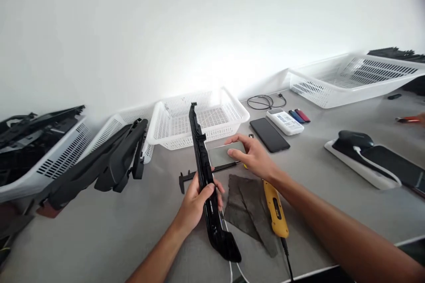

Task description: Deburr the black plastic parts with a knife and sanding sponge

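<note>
My left hand (pixel 198 195) grips a long glossy black plastic trim strip (pixel 203 163) at its middle, holding it above the grey table (pixel 109 230) with its far end pointing to the white basket. My right hand (pixel 253 155) rests on a flat grey rectangular block (pixel 221 155), fingers pinching its right edge. A black caliper (pixel 186 176) lies under the strip, beside the block. A dark grey cloth (pixel 247 205) and a yellow utility knife (pixel 275 208) lie just below my right wrist.
White baskets stand along the wall: one (pixel 172 128) behind the strip, one (pixel 352 80) far right, two at left holding black plastic parts (pixel 109 161). A black phone (pixel 268 134), a white remote (pixel 284 122), a coiled cable (pixel 264 101) and a white tray (pixel 365 169) sit right.
</note>
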`<state>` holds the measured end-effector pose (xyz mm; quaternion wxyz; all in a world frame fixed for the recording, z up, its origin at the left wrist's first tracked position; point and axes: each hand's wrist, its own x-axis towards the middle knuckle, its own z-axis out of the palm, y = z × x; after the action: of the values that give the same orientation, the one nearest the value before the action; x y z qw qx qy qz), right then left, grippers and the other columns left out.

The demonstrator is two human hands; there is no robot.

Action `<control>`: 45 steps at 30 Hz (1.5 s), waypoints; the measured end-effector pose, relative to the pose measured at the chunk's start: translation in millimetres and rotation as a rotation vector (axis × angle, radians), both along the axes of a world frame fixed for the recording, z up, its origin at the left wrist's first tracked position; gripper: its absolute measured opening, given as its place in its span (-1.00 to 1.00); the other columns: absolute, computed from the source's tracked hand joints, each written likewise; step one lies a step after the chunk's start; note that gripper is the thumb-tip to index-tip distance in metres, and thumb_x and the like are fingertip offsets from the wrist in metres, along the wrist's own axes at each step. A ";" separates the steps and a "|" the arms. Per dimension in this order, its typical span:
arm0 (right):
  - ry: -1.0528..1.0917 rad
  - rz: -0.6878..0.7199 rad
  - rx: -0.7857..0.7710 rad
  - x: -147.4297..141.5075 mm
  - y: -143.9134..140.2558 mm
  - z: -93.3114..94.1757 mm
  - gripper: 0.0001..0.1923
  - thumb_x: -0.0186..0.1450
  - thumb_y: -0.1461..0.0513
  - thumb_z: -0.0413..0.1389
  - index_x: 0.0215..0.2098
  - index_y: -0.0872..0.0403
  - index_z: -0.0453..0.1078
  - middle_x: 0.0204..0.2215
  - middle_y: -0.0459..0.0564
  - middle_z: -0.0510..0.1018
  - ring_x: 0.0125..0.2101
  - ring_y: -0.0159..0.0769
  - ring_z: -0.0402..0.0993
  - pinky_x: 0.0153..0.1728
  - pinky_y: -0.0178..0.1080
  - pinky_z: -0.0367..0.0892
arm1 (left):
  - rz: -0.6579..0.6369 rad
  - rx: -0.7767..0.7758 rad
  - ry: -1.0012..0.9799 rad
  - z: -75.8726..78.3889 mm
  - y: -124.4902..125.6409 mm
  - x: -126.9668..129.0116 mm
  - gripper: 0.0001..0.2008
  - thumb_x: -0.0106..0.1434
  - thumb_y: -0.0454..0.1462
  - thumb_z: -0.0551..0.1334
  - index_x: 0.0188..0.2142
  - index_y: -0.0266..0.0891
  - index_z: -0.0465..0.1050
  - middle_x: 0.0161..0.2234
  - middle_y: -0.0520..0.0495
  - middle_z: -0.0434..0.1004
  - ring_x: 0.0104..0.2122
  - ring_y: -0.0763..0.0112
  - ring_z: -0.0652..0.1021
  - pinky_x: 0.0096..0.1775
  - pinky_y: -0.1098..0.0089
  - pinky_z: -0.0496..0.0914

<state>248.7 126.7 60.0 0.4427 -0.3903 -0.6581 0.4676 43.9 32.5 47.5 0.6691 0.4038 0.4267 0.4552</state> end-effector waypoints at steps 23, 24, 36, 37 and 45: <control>0.092 0.128 -0.050 -10.9 -4.7 -7.4 -0.66 0.38 -0.02 0.25 -0.05 0.04 0.48 -0.19 -0.01 0.57 -0.31 -0.25 0.48 -0.30 -0.24 0.43 | -0.051 0.057 0.053 1.8 -0.8 -2.8 -0.64 0.35 0.00 0.34 -0.08 -0.19 0.41 -0.39 -0.03 0.60 -0.55 0.39 0.54 -0.45 0.39 0.43; 0.089 0.103 -0.045 -11.9 -5.1 -7.8 -0.67 0.37 -0.01 0.25 -0.07 0.04 0.48 -0.19 -0.01 0.57 -0.27 -0.22 0.49 -0.26 -0.22 0.44 | -0.025 0.058 0.052 2.1 0.0 -1.9 -0.63 0.35 0.03 0.33 -0.09 -0.20 0.43 -0.38 -0.04 0.60 -0.55 0.40 0.52 -0.47 0.40 0.40; 0.120 0.006 -0.054 -10.4 -2.8 -7.5 -0.56 0.39 -0.05 0.26 0.08 0.05 0.50 -0.29 -0.05 0.59 -0.45 -0.30 0.52 -0.43 -0.25 0.48 | 0.001 0.088 0.067 2.5 1.9 -3.4 -0.58 0.45 0.00 0.25 0.16 -0.14 0.37 -0.35 -0.04 0.66 -0.55 0.43 0.50 -0.36 0.37 0.42; 0.148 0.008 -0.051 -10.6 -4.2 -6.6 -0.55 0.40 -0.06 0.24 0.10 0.04 0.49 -0.27 -0.03 0.61 -0.44 -0.28 0.56 -0.41 -0.23 0.52 | 0.002 0.075 0.051 2.9 1.9 -4.1 -0.57 0.44 -0.01 0.27 0.19 -0.13 0.36 -0.31 -0.05 0.68 -0.54 0.43 0.52 -0.36 0.37 0.43; -0.031 -0.072 0.569 -17.7 -25.2 4.6 -0.83 0.48 0.28 0.13 -0.03 -0.06 0.53 0.26 0.13 0.49 0.20 -0.01 0.46 0.16 0.12 0.44 | 0.145 0.033 0.007 -4.0 5.8 -8.6 -0.63 0.33 0.03 0.37 -0.05 -0.11 0.43 -0.18 -0.06 0.69 -0.47 0.34 0.65 -0.47 0.39 0.44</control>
<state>231.0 101.4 64.6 0.5406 -0.2806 -0.7552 0.2423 35.3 38.4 43.5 0.6264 0.3843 0.4494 0.5079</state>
